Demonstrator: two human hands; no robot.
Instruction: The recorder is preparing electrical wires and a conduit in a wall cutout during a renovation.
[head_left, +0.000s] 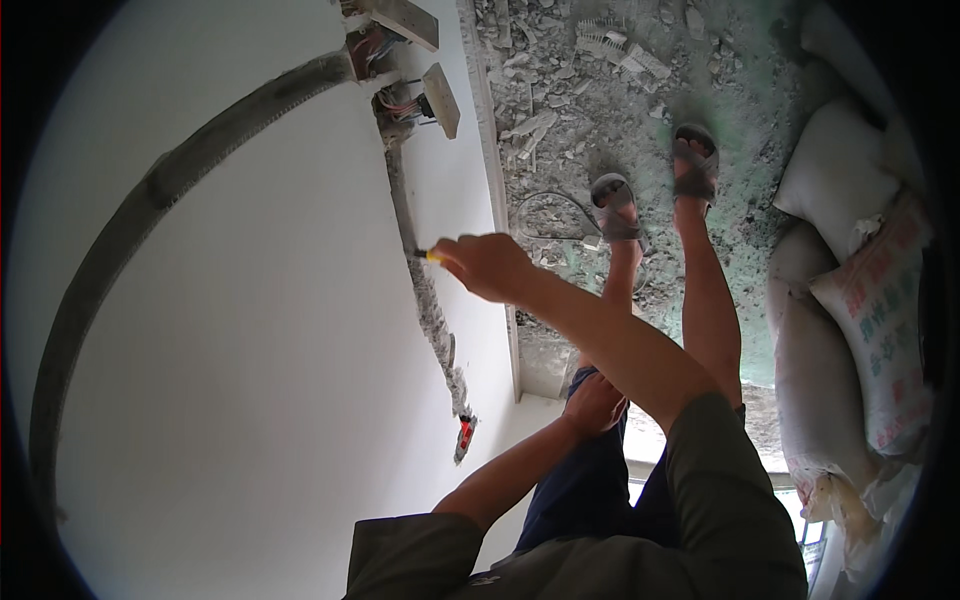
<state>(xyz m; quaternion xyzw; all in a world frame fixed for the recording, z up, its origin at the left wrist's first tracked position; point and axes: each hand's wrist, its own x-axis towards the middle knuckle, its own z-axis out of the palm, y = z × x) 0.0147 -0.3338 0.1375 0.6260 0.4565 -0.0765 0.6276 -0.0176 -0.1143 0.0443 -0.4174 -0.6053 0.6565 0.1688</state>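
Note:
My right hand (pixel 487 267) is closed around a small tool with a yellow and black end (pixel 431 255), most of it hidden in the fist. The tool's dark tip meets a rough grey channel (pixel 428 300) cut into the white wall (pixel 250 300). At the channel's lower end a red piece (pixel 465 437) is set in the wall. My left hand (pixel 597 402) lies on my thigh near the knee, its fingers laid over the dark shorts (pixel 575 480).
Two pale panels (pixel 440 100) hang off the wall by wires. A broad curved grey strip (pixel 150 190) crosses the wall. Broken rubble (pixel 560 80) and a looped cable (pixel 550 196) lie on the floor by my sandals (pixel 615 195). Filled sacks (pixel 870 330) are piled at right.

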